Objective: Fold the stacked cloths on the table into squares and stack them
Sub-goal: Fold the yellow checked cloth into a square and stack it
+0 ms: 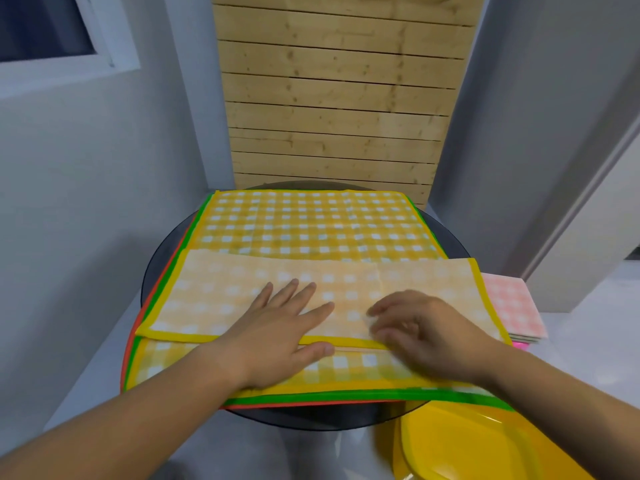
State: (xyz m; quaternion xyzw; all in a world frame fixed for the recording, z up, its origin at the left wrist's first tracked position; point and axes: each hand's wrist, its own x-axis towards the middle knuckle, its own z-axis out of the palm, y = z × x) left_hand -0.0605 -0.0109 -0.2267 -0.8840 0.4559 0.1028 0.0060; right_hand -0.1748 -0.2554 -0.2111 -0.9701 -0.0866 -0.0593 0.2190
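Wooden slats (pixel 332 98) rise behind a round dark glass worktop (pixel 446 233), which carries the stack of spread cloths (pixel 311 398). On top of the stack lies the yellow cloth (pixel 242 289), folded into a long pale band. Its long axis runs left to right across my view, with the fold on the far side and the hemmed edge toward me.

The left hand (pixel 280 327) presses flat on it with straight fingers. The right hand (pixel 426 330) has its fingers curled at the near hem and seems to pinch it.

I judge this to be mid-fold on one cloth. Next, one short end should come across to the other to make a square. Folded pink cloths (pixel 516 306) wait just right of the worktop.
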